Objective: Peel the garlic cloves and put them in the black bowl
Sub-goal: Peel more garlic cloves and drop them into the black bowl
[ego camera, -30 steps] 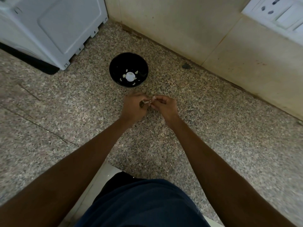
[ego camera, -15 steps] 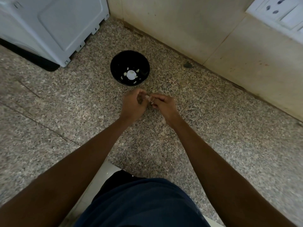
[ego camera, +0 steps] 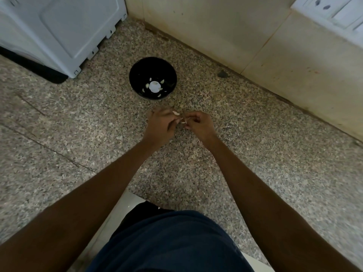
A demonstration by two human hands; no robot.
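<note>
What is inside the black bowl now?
Inside the black bowl lie several small pale pieces, probably peeled garlic cloves, around a round white spot at the bottom. Its near inner wall is hidden by the rim.

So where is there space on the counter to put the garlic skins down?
Bare counter lies right of the right hand, up to the wall, and left of the left hand, below the white appliance. It's tight between the hands and the black bowl.

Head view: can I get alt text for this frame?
Both hands, left and right, pinch a garlic clove over a speckled counter. Just beyond them a black bowl holds several peeled cloves.
</note>
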